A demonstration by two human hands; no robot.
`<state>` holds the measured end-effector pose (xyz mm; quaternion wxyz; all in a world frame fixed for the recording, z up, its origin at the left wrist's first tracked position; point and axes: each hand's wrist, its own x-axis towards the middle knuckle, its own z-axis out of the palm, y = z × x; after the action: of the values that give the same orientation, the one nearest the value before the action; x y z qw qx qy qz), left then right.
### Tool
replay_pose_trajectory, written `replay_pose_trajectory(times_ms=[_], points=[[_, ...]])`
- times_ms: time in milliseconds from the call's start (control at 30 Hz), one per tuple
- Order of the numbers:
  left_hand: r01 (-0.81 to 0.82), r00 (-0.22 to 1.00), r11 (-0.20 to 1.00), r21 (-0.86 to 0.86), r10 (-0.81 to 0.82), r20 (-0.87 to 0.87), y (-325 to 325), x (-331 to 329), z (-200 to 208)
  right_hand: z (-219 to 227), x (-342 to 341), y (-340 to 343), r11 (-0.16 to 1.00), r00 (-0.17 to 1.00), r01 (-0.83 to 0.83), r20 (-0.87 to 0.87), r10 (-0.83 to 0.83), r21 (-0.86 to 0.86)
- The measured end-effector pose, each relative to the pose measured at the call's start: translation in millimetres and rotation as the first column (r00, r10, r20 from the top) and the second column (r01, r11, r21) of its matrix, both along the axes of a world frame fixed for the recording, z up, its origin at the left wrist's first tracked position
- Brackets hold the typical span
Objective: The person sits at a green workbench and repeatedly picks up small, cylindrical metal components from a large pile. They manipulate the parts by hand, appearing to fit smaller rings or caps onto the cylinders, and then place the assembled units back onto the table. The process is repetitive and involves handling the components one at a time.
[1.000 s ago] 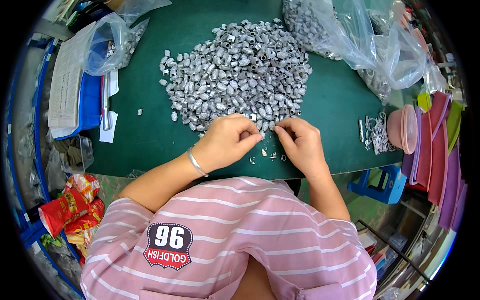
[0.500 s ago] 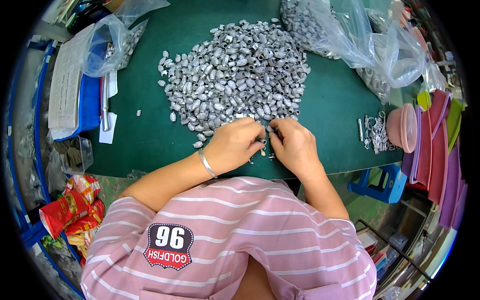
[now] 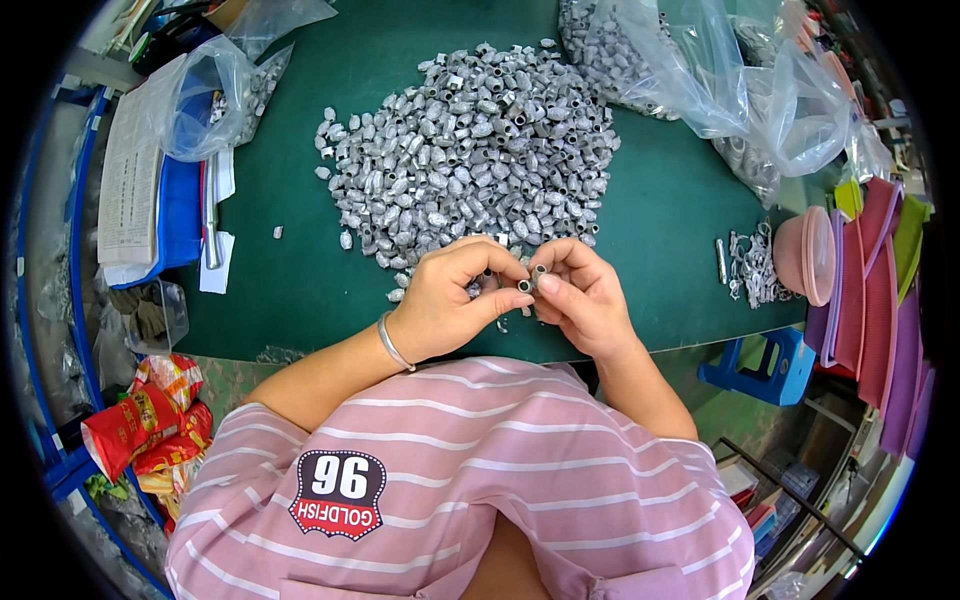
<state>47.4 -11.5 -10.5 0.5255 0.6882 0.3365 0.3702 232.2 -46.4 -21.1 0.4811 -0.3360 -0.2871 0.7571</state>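
A large heap of small grey metal bead-like pieces (image 3: 480, 150), some with a round hole at the end, covers the middle of the green table. At the heap's near edge my left hand (image 3: 450, 295) pinches a small hollow metal piece (image 3: 524, 287) between thumb and fingertips. Right beside it, my right hand (image 3: 585, 300) closes thumb and fingers on another hollow metal piece (image 3: 540, 271). The open ends of both pieces face up. Whether the two pieces touch I cannot tell. A few loose pieces lie under my hands, partly hidden.
Clear plastic bags (image 3: 690, 70) of metal pieces lie at the back right. Small metal clasps (image 3: 755, 265) sit beside a pink tub (image 3: 803, 255). At left are a blue bin (image 3: 180, 205) with papers and another bag (image 3: 265, 85). A blue stool (image 3: 765, 368) stands below the table edge.
Both hands have lifted slightly from the near edge of the heap and turned, so the metal pieces at the fingertips now show. My left wrist has shifted a little left and nearer.
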Motion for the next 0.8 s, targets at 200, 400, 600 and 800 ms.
replay_pose_trajectory(times_ms=[200, 400, 600, 800], points=[[0.061, 0.979, 0.905, -0.421, 0.029, 0.203, 1, -3, 4, 3, -3, 3, 0.979, 0.948, -0.001, -0.313, -0.065, -0.206], [0.331, 0.843, 0.585, -0.74, 0.169, 0.511, 4, -14, -2, -3, 0, 4, 0.969, 0.862, -0.09, -0.505, -0.039, -0.23], [0.441, 0.708, 0.61, -0.658, 0.214, 0.673, 9, -15, -4, -5, 6, 5, 0.985, 0.899, -0.051, -0.436, -0.027, -0.166], [-0.079, 0.944, 0.995, 0.066, 0.096, -0.316, 20, -9, 5, 4, 9, 13, 0.973, 0.546, -0.059, 0.823, -0.155, 0.222]])
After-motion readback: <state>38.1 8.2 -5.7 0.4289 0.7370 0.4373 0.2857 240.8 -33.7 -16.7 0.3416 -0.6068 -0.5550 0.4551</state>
